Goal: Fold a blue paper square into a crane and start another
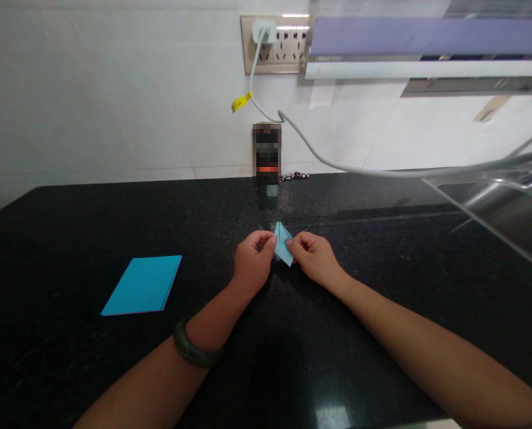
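Both my hands hold a small light-blue folded paper point(282, 243) just above the black countertop. It has a pointed top and a crease down its upper middle. My left hand point(255, 253) pinches its left edge between thumb and fingers. On the opposite side, my right hand point(316, 257) grips the right edge, thumb on the front face. The fingertips behind the paper are hidden. A dark bangle circles my left wrist. To the left lies a stack of bright-blue square paper point(143, 286), flat on the counter.
A phone point(267, 152), blurred out, leans upright against the tiled wall. Beside it lies a small beaded string point(296, 176). A white cable point(319, 156) runs from the wall socket point(288, 50) across to the right. A metal sink point(511, 202) is set into the counter at right.
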A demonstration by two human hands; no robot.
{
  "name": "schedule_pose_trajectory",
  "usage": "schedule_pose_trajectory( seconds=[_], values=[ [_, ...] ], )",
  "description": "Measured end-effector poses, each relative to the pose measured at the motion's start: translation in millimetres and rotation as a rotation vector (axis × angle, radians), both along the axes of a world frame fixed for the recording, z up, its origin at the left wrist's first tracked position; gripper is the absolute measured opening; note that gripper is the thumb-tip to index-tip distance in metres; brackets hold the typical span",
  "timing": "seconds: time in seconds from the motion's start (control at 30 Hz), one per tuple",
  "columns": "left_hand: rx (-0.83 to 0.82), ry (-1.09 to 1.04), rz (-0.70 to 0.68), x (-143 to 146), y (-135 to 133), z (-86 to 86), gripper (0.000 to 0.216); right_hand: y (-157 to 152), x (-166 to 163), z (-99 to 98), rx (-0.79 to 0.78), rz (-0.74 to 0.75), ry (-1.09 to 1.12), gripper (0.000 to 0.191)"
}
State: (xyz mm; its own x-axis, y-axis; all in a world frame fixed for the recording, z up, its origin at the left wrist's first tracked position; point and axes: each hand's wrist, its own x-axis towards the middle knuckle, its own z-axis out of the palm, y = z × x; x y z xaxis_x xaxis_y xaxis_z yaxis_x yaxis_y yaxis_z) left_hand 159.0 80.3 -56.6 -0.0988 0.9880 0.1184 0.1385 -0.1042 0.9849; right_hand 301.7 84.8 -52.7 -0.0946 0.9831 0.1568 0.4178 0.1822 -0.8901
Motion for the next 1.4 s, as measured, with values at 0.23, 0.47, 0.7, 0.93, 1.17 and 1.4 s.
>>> schedule_pose_trajectory(
  seconds=[0.23, 0.47, 0.7, 0.93, 1.17, 1.4],
  values=[
    [-0.003, 0.153, -0.055, 3.1, -7.4, 8.3, 0.018, -7.2, 0.1, 3.6, 0.154, -0.012, -0.230, 0.035],
    [-0.023, 0.091, -0.027, 1.3, -3.0, 5.2, 0.019, -3.2, -2.0, 5.8, -0.034, 0.150, 0.211, 0.023],
    [-0.051, 0.024, -0.020, 2.4, -2.5, 0.5, 0.020, 1.1, -3.8, 4.0, -0.186, 0.102, 0.387, 0.021],
    [-0.061, -0.087, -0.040, 4.4, -4.4, 4.5, 0.022, -0.5, -4.1, 2.9, -0.188, 0.098, 0.328, 0.023],
    [-0.072, -0.072, -0.028, 4.2, -4.8, 4.8, 0.012, -7.8, -4.9, 3.5, 0.093, 0.042, -0.092, 0.020],
    [-0.003, 0.088, -0.002, 4.5, -8.6, 8.1, 0.013, -8.8, -4.6, 4.0, 0.122, 0.003, -0.272, 0.020]
  ],
)
